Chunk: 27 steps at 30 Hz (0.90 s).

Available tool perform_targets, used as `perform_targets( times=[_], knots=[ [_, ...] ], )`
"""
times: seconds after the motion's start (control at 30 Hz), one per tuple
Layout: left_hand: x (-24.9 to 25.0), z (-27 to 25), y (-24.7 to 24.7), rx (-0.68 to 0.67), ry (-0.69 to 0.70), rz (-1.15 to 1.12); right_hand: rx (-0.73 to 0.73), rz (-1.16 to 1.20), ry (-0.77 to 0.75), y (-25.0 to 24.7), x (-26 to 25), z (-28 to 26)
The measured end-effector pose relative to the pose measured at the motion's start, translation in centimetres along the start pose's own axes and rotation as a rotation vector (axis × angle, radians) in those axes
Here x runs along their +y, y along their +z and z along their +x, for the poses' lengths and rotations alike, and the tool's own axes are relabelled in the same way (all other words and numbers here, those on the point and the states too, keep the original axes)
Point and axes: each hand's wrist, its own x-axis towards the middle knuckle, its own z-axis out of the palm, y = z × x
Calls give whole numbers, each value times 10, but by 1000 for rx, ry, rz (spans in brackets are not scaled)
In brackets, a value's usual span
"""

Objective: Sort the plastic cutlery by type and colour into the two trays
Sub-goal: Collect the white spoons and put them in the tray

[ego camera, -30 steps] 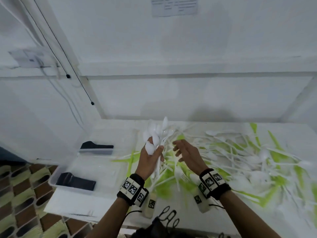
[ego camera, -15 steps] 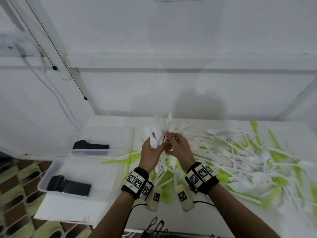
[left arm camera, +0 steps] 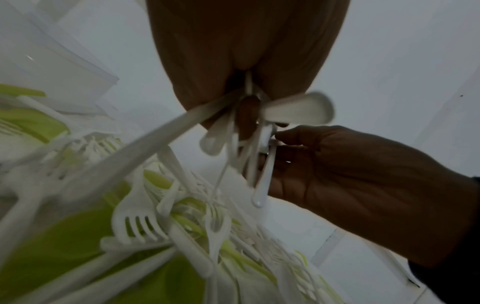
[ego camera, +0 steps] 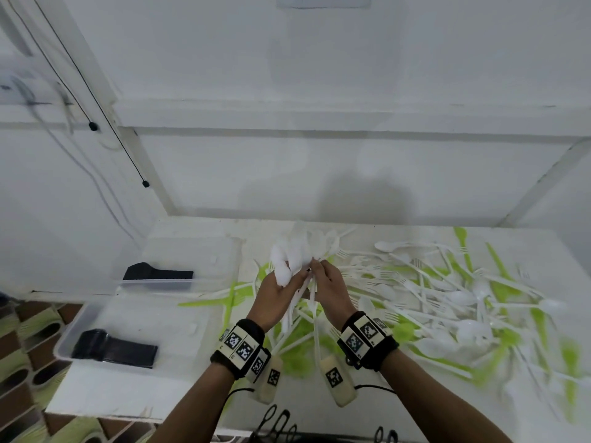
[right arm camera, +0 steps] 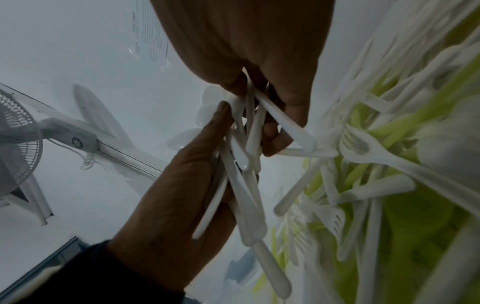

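A bunch of white spoons (ego camera: 295, 257) is gripped in the left hand (ego camera: 277, 297) at frame centre, its handles pinched by the right hand (ego camera: 329, 287). Two clear trays (ego camera: 179, 260) at left appear almost unfilled — most cutlery (ego camera: 447, 298) is judged unsorted on the worktop (ego camera: 198, 228).

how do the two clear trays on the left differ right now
The far tray sits nearer the wall, while the near tray sits at the table's front edge. The far tray's black cutlery stack lies by its front wall; the near tray's black cutlery stack looks longer and lies along its front left side. Both are clear plastic, each holding only black pieces; no white or green cutlery shows in either.
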Motion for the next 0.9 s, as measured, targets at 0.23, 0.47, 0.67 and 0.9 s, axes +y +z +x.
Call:
perform_targets(
  times=[0.23,0.47,0.67,0.9],
  knots=[
    [-5,-3,15,191,0,100,93,12,27,-11,11,-1],
    [8,1,15,292,-42,11,75,34,-28,-30,-1,-8],
    [19,-8,50,320,-64,-25,-36,-62,-70,-38,-1,-21],
    [17,-30,69,361,-104,-9,-103,-222,-187,-75,12,-30]
  ],
)
